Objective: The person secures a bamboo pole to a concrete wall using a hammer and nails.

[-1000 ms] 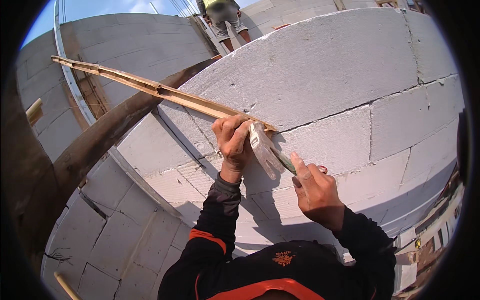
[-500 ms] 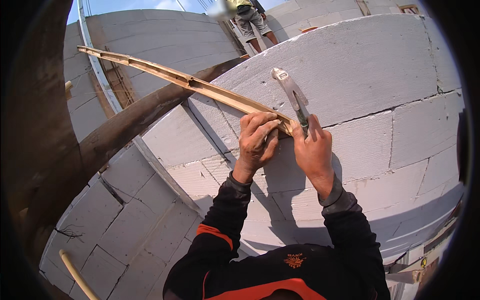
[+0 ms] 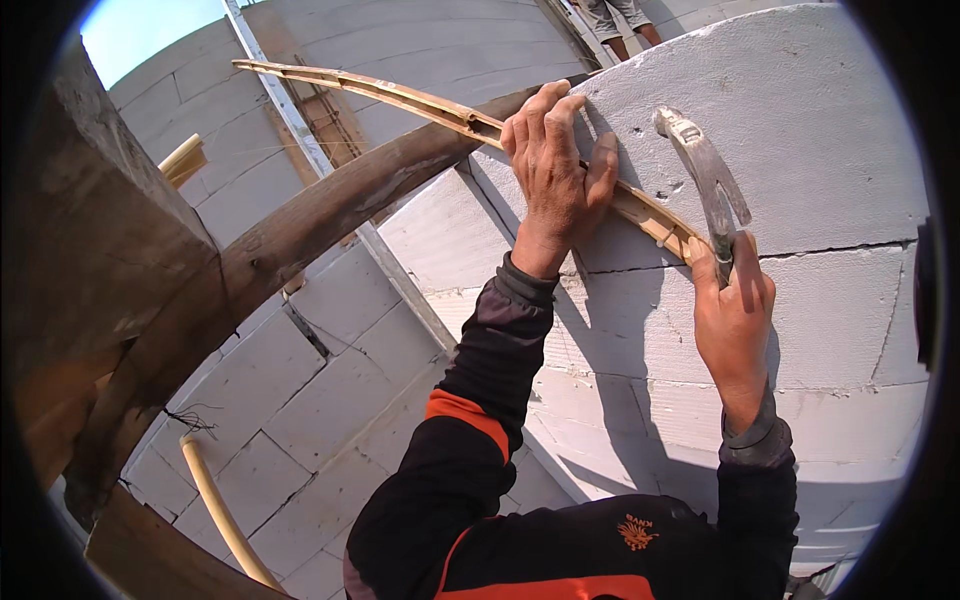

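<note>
A claw hammer (image 3: 708, 170) with a grey metal head stands up from my right hand (image 3: 737, 325), which is closed round its handle. The right thumb also meets the lower end of a long split bamboo strip (image 3: 400, 97). My left hand (image 3: 557, 170) lies across the middle of that strip, its fingers over the upper side and its thumb to the right; the palm side is hidden. From the right hand the strip slants up to the far left, with its hollow side and inner joints showing. Behind both hands rises a white block wall (image 3: 780, 70).
A thick round wooden pole (image 3: 330, 215) crosses the left side diagonally. Beyond it stand a metal upright (image 3: 290, 110) and a farther block wall (image 3: 440, 40). A yellowish pole (image 3: 228, 510) leans at the lower left. A person's legs (image 3: 620, 20) show at the top.
My left hand has moved up the bamboo strip, away from my right hand, and its fingers have straightened. The view has shifted, and less of the other person shows.
</note>
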